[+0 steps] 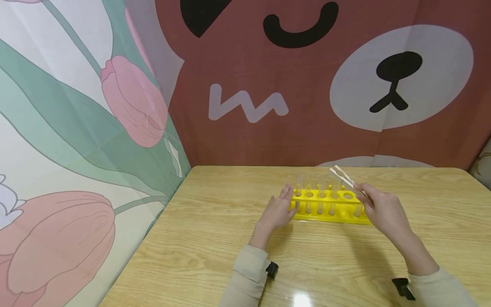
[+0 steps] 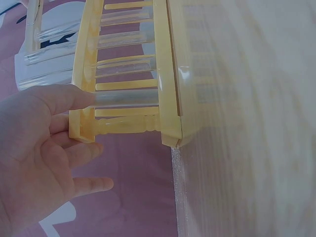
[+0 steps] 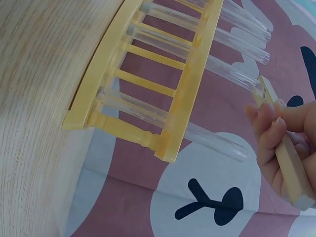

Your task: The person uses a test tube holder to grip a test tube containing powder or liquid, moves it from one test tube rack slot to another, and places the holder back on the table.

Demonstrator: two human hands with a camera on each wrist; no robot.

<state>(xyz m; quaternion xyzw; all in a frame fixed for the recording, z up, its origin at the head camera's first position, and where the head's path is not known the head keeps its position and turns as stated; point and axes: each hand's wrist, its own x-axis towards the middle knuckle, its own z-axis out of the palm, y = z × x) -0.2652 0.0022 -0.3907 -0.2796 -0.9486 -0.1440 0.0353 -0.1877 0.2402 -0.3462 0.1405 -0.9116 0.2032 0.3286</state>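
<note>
A yellow test tube rack stands on the table, holding several clear test tubes. My left hand grips the rack's left end, thumb on the near side of the upper plate and fingers around the end, as the left wrist view shows. My right hand holds a pale wooden test tube clamp above the rack's right part. The clamp's tip overlaps a tube's mouth in the right wrist view. One upper hole has no tube in it; a single tube stands at the right end.
The wood-grain table extends around the rack. Behind it hangs a brown cloth with a bear's face, and a tulip-print cloth hangs on the left. A black wrist strap piece shows at the left sleeve.
</note>
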